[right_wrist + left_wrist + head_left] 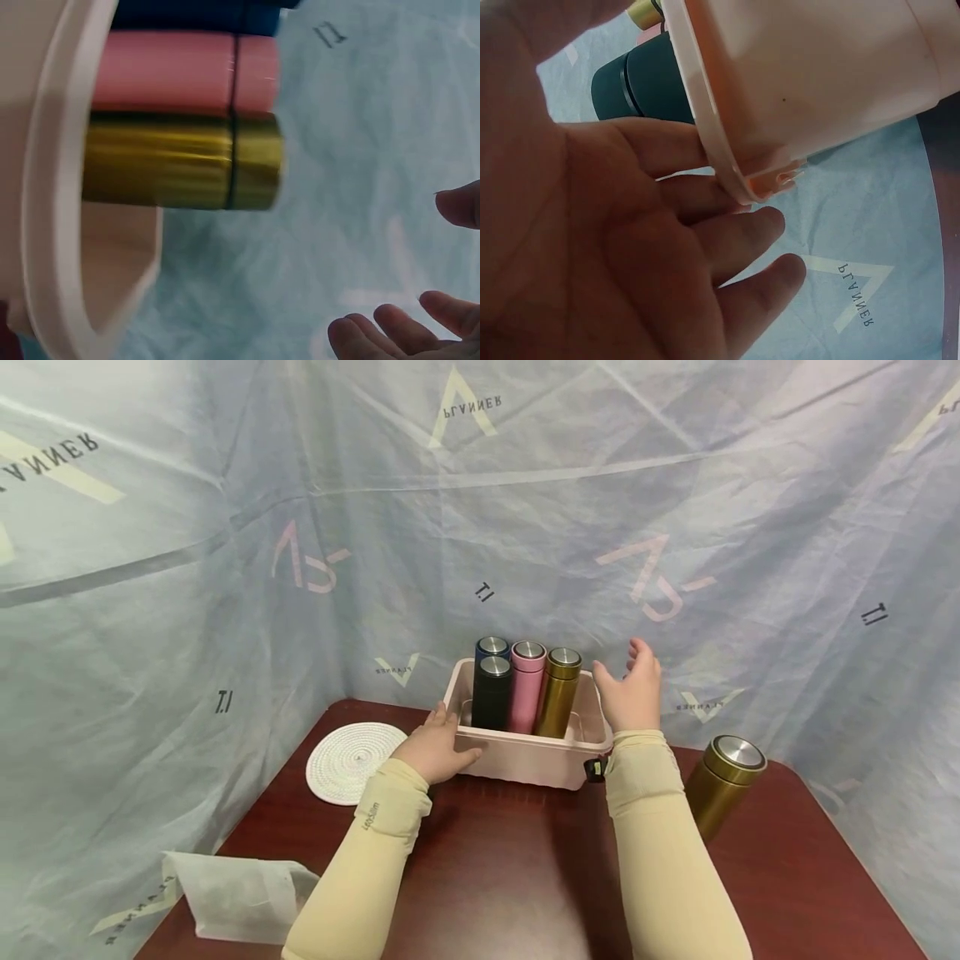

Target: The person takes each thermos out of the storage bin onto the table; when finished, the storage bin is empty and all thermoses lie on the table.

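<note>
- Head view, center: a pale pink bin [525, 762] sits toward the far edge of a dark red table [510, 860]. Four lidded bottles stand close together inside it: a blue bottle [492, 645] behind a black bottle [492, 703], then a pink bottle [527, 689] and a gold bottle [558, 697].
- Head view, hands: the left hand [437, 750] rests at the bin's left front corner, thumb and fingers apart. The right hand [633, 689] is raised beside the bin's right end, thumb and fingers apart, with nothing between them.
- Head view, surroundings: a second gold bottle [718, 787] is on the right of the table, its lower part hidden by the right sleeve [667, 852]. A white round mat [354, 762] lies left of the bin; a white pouch [240, 897] lies nearer the viewer. Printed sheeting [540, 543] forms the backdrop.
- Left wrist view: the fingers are extended and spread, some touching the bin's rim; the black bottle, dark green in tone here, projects above it.
- Right wrist view: the blue, pink and gold bottles lie side by side in the frame, rising past the rim. The right hand's fingertips and thumb are apart, clear of the gold bottle.
</note>
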`<state>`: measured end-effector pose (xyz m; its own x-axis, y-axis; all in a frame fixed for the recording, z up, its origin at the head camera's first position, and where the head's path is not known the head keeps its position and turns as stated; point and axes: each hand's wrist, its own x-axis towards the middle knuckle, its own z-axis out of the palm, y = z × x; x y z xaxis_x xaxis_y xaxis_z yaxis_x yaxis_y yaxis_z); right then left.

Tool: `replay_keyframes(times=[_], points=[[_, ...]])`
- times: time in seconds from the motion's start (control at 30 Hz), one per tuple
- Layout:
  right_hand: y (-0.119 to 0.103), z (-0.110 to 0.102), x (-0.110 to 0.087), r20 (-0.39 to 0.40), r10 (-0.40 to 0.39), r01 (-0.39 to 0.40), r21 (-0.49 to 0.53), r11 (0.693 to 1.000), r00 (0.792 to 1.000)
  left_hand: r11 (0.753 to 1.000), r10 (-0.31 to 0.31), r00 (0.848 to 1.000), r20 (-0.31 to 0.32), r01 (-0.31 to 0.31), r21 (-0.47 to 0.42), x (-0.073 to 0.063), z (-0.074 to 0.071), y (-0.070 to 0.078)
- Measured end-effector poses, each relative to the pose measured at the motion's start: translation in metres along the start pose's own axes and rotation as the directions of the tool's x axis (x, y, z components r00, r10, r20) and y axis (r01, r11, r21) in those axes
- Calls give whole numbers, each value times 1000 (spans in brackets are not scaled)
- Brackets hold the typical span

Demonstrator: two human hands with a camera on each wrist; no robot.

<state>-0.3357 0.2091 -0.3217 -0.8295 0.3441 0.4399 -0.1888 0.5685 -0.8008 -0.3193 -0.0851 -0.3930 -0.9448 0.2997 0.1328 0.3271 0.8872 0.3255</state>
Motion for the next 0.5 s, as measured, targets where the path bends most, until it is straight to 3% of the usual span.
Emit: replay_keyframes(times=[0.27,0.5], points=[[3,32,20,86,42,-41,-10,999,995,1000,-1,1000,-15,1,4,0,-3,1],[2,50,29,183,108,-96,-72,993,977,1000,1,1000,4,-1,1,0,-1,-1]])
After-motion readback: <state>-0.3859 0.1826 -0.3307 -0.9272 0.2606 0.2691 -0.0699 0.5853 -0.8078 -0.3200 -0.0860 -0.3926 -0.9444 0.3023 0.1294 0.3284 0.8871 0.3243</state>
